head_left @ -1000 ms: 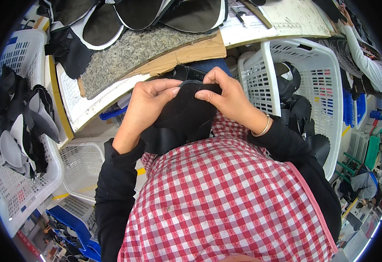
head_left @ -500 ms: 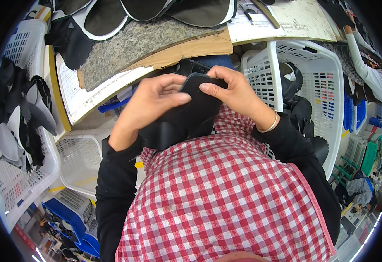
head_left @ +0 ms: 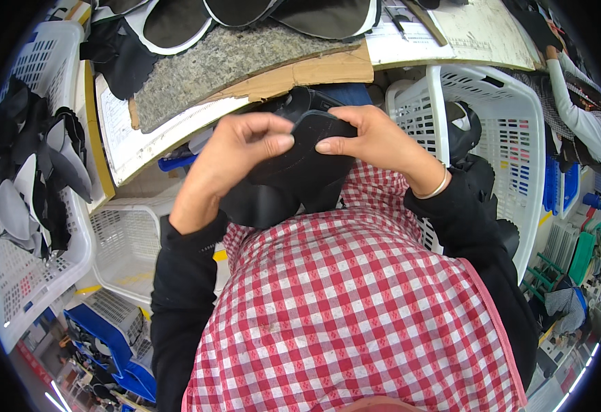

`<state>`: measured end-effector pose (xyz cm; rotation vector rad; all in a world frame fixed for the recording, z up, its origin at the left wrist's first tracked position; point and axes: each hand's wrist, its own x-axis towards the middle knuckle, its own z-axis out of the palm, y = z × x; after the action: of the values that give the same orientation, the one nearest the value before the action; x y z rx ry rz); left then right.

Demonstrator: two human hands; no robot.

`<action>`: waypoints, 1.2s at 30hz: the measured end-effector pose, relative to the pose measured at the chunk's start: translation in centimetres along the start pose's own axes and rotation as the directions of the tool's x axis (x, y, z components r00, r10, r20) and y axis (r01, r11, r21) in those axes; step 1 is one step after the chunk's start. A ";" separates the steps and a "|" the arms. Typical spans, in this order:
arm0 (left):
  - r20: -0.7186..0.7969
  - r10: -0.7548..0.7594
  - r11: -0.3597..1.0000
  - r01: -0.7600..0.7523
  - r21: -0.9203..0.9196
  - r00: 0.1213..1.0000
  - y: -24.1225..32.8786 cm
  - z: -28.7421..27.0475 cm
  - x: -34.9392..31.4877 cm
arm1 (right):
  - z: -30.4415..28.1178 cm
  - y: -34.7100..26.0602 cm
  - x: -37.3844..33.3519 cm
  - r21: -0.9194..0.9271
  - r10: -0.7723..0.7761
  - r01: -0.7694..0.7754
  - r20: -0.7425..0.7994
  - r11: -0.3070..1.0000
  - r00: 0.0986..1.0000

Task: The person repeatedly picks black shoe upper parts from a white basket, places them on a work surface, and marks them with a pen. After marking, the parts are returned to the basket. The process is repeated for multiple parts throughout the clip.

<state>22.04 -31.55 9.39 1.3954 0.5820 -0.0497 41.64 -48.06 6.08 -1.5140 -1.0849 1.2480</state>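
Above my lap, a black shoe upper with a rounded edge and a faint stitch line is held up between my hands. My right hand grips its right side, thumb on the near face and the fingers folded behind. At its left edge, my left hand is closed in a pinch, thumb and forefinger close together; the other fingertips are partly hidden. The lower folds of the black piece hang down against my red-and-white checked apron.
A worktable with a grey stone slab lies ahead, more black pieces along its far side. White baskets of dark pieces stand left and right. An empty-looking white crate sits lower left. Another person's arm shows far right.
My left thumb and forefinger have drawn slightly closer together at the piece's edge. My right thumb has shifted slightly lower on it. The view has tilted a little.
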 end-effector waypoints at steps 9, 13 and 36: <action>0.260 -0.156 0.970 0.098 0.224 0.953 3.7 -1.8 4.9 | 1.6 -0.6 -0.4 -0.454 -0.236 0.153 -0.132 0.878 0.963; 0.345 -0.182 0.972 0.115 0.207 0.921 4.3 -2.1 5.4 | 1.4 -0.8 -0.5 -0.480 -0.251 0.162 -0.128 0.862 0.959; 0.375 -0.263 0.888 0.072 0.453 0.889 6.4 -1.9 5.2 | 2.7 -0.3 -0.2 -0.503 -0.322 0.178 -0.216 0.846 0.922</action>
<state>28.20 -26.89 12.92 1.6894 0.3288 -0.6516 38.93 -47.90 6.10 -1.7758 -1.4003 0.5634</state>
